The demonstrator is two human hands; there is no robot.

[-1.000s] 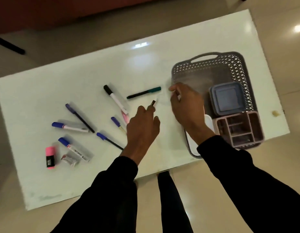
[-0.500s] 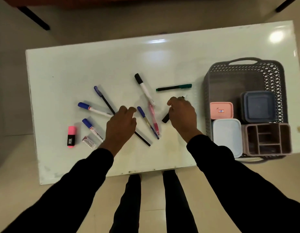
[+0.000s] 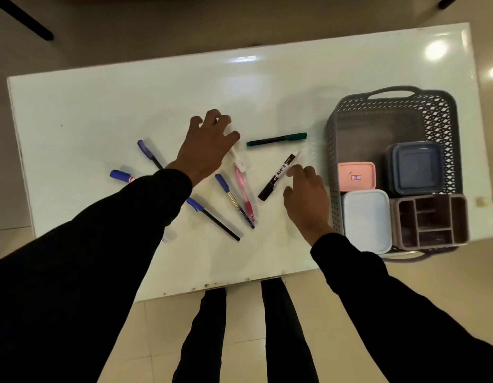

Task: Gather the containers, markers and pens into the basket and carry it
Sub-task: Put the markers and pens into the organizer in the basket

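- Left hand (image 3: pixel 208 146) reaches out over the middle of the white table (image 3: pixel 101 106), fingers spread and relaxed, gripping nothing. It hangs above the cap end of a white-barrelled marker (image 3: pixel 238 161), most of which it hides; contact cannot be judged.
- Right hand (image 3: pixel 304 199) sits lower, just left of the basket (image 3: pixel 334 150), fingers loosely bent, holding nothing. Its fingertips (image 3: pixel 292 170) lie right beside the black marker (image 3: pixel 278 175); touching or not, unclear.
- Both arms in black sleeves.
- Grey lattice basket stands at the table's right end, its near handle over the table edge. Inside: pink lidded box (image 3: pixel 356 176) at left, dark blue lidded box (image 3: pixel 415 167) to its right, pale blue lidded box (image 3: pixel 367 219) at near left, mauve divided organiser (image 3: pixel 430 221) at near right, compartments appearing empty.
- Black marker lies flat, long axis diagonal, white tip pointing far-right toward the basket, black end near-left.
- Green pen (image 3: pixel 276 139) lies nearly crosswise, cap end right.
- Pink pen (image 3: pixel 244 193) and blue-capped pen (image 3: pixel 234 204) lie side by side, running near-right from under the left hand.
- Black pen with blue cap (image 3: pixel 213 219) lies diagonal, cap far-left.
- Two more blue-capped ones, a pen (image 3: pixel 149 152) and a marker (image 3: pixel 121 175), are partly under the left sleeve.
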